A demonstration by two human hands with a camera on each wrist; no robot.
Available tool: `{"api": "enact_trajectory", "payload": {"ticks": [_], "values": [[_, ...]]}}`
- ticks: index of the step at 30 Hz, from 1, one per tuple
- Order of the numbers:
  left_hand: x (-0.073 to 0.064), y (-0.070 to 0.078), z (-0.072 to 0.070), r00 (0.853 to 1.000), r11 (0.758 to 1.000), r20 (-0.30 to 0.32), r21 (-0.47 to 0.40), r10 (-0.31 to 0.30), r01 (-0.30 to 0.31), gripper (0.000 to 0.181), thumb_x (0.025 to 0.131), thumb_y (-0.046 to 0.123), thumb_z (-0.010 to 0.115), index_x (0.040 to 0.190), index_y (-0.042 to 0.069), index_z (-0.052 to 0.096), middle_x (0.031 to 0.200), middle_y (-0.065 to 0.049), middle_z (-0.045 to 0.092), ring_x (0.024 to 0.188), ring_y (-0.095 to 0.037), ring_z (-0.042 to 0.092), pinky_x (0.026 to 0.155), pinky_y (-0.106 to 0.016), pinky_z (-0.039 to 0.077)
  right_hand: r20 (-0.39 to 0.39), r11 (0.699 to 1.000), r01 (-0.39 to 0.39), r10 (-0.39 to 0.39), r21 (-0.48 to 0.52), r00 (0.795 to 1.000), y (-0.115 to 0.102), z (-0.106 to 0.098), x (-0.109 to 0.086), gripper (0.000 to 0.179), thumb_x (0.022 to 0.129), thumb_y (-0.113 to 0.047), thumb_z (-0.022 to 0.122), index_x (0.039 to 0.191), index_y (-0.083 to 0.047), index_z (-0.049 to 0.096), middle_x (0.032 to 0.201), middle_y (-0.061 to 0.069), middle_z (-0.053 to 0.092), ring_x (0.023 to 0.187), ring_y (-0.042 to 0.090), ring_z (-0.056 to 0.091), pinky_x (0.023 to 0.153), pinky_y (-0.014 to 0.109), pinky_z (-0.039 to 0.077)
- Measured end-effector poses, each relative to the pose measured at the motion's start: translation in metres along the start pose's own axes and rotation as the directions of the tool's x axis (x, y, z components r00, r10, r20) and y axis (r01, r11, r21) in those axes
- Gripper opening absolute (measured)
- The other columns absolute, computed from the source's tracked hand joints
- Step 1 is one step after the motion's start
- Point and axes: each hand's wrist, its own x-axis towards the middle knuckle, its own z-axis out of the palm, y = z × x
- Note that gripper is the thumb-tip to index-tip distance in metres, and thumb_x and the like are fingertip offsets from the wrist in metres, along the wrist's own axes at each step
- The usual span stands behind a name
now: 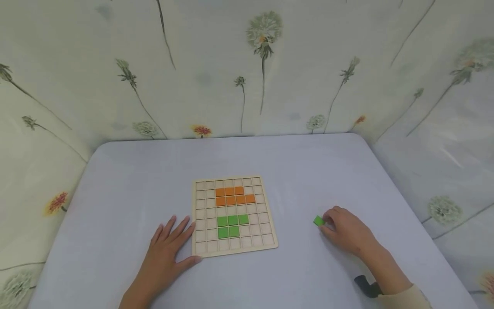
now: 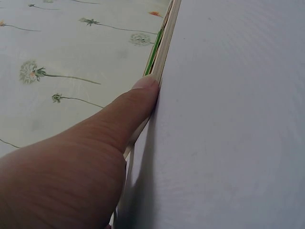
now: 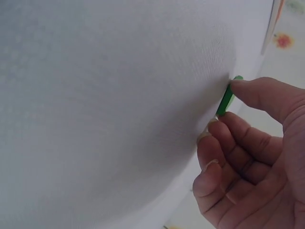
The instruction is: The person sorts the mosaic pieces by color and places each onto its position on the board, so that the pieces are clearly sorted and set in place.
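A square wooden grid board (image 1: pixel 254 243) lies on the table, with several orange tiles (image 1: pixel 230 200) in two rows and several green tiles (image 1: pixel 233 220) in two rows nearer the person. The left hand (image 1: pixel 164 255) rests at the board's left edge, its fingers straight and spread. In the left wrist view the thumb (image 2: pixel 128 109) touches the board's side (image 2: pixel 164 52). To the right of the board, the right hand (image 1: pixel 347 231) pinches a green tile (image 3: pixel 228 98) between thumb and forefinger, close to the tabletop; the other fingers are curled.
The pale table (image 1: pixel 301 171) has rounded far corners and surrounds the board. Behind and beside it hangs a cloth (image 1: pixel 216 64) printed with dandelions. A black strap (image 1: pixel 368 286) shows at the right wrist, near a light sleeve (image 1: pixel 405 299).
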Motion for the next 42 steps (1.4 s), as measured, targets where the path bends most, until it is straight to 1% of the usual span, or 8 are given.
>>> {"api": "enact_trajectory", "payload": {"ticks": [4, 12, 19, 25, 30, 36, 42], "values": [[0.001, 0.0, 0.001, 1.0, 1.0, -0.001, 0.003, 0.004, -0.004, 0.09, 0.084, 0.061, 0.08, 0.159, 0.023, 0.049, 0.167, 0.002, 0.037, 0.159, -0.032, 0.017, 0.126, -0.059, 0.011, 0.001, 1.0, -0.007, 0.007, 0.027, 1.0, -0.001, 0.0, 0.001, 0.021, 0.089, -0.016, 0.078, 0.104, -0.001, 0.072, 0.092, 0.001, 0.065, 0.086, 0.019, 0.062, 0.076, 0.042, 0.058], [0.001, 0.0, 0.0, 1.0, 1.0, 0.003, 0.016, -0.004, 0.004, 0.09, 0.084, 0.061, 0.08, 0.159, 0.023, 0.049, 0.168, 0.002, 0.036, 0.159, -0.032, 0.017, 0.126, -0.059, 0.011, 0.003, 0.998, -0.017, 0.017, 0.059, 1.0, -0.001, 0.002, 0.003, 0.023, 0.088, -0.014, 0.077, 0.105, 0.0, 0.071, 0.094, 0.002, 0.065, 0.086, 0.019, 0.062, 0.077, 0.043, 0.058], [0.002, -0.001, -0.002, 1.0, 1.0, 0.003, 0.011, -0.004, 0.004, 0.09, 0.084, 0.061, 0.08, 0.159, 0.023, 0.049, 0.167, 0.002, 0.037, 0.159, -0.031, 0.017, 0.126, -0.059, 0.011, -0.012, 0.997, 0.015, -0.014, 0.071, 1.0, -0.006, 0.001, 0.007, 0.025, 0.088, -0.013, 0.077, 0.108, 0.0, 0.071, 0.097, 0.002, 0.066, 0.09, 0.02, 0.064, 0.081, 0.045, 0.059], [0.002, 0.001, -0.003, 1.0, 1.0, 0.009, 0.008, -0.018, 0.018, 0.09, 0.083, 0.06, 0.081, 0.158, 0.022, 0.049, 0.167, 0.002, 0.037, 0.159, -0.032, 0.017, 0.126, -0.059, 0.01, -0.028, 0.995, 0.068, -0.066, 0.076, 0.997, -0.019, -0.004, 0.014, 0.024, 0.089, -0.012, 0.077, 0.11, -0.002, 0.072, 0.099, 0.0, 0.067, 0.092, 0.019, 0.064, 0.083, 0.043, 0.059], [0.002, 0.001, -0.003, 1.0, 1.0, 0.004, -0.002, -0.01, 0.01, 0.09, 0.083, 0.059, 0.081, 0.159, 0.022, 0.049, 0.167, 0.001, 0.037, 0.159, -0.032, 0.017, 0.126, -0.059, 0.01, -0.033, 0.99, 0.119, -0.117, 0.077, 0.993, -0.032, -0.008, 0.021, 0.021, 0.088, -0.01, 0.077, 0.108, -0.004, 0.072, 0.098, -0.001, 0.067, 0.091, 0.018, 0.064, 0.082, 0.041, 0.06], [0.002, 0.001, -0.002, 1.0, 1.0, 0.008, 0.006, -0.014, 0.013, 0.09, 0.083, 0.06, 0.081, 0.159, 0.023, 0.048, 0.168, 0.003, 0.036, 0.16, -0.031, 0.016, 0.127, -0.058, 0.01, -0.019, 0.989, 0.131, -0.13, 0.064, 0.991, -0.049, -0.009, 0.028, 0.022, 0.088, -0.012, 0.079, 0.108, -0.006, 0.073, 0.098, -0.002, 0.067, 0.091, 0.017, 0.063, 0.083, 0.04, 0.06], [0.002, 0.002, -0.002, 1.0, 1.0, 0.009, 0.003, -0.02, 0.02, 0.091, 0.083, 0.06, 0.081, 0.159, 0.023, 0.048, 0.168, 0.003, 0.036, 0.16, -0.031, 0.016, 0.127, -0.058, 0.01, 0.013, 0.987, 0.15, -0.151, 0.05, 0.988, -0.067, -0.008, 0.033, 0.022, 0.089, -0.015, 0.078, 0.109, -0.008, 0.073, 0.097, -0.004, 0.065, 0.092, 0.014, 0.062, 0.084, 0.037, 0.06]]}}
